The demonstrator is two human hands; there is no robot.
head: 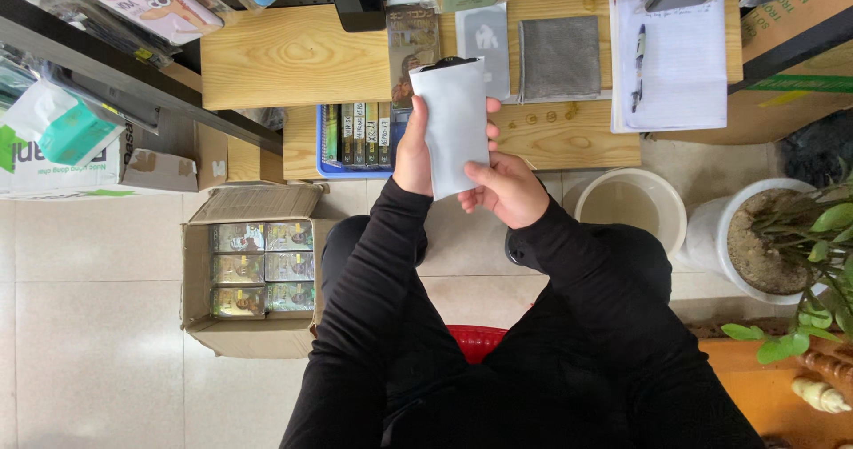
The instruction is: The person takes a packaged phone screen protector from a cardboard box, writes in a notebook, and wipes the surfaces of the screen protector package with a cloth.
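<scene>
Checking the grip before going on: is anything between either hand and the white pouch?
Nothing visible. The left hand grips the white pouch at its left edge, and the right hand pinches its lower right corner. Both touch it directly, above the wooden table, with nothing between.

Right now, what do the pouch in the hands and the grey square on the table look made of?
Pouch: seemingly thin matte plastic or foil film, silvery-white, flat and smooth, with a dark strip at the top. Grey square: probably cloth, by its dull, finely textured surface and soft edges. Table: light wood, grain showing.
</scene>
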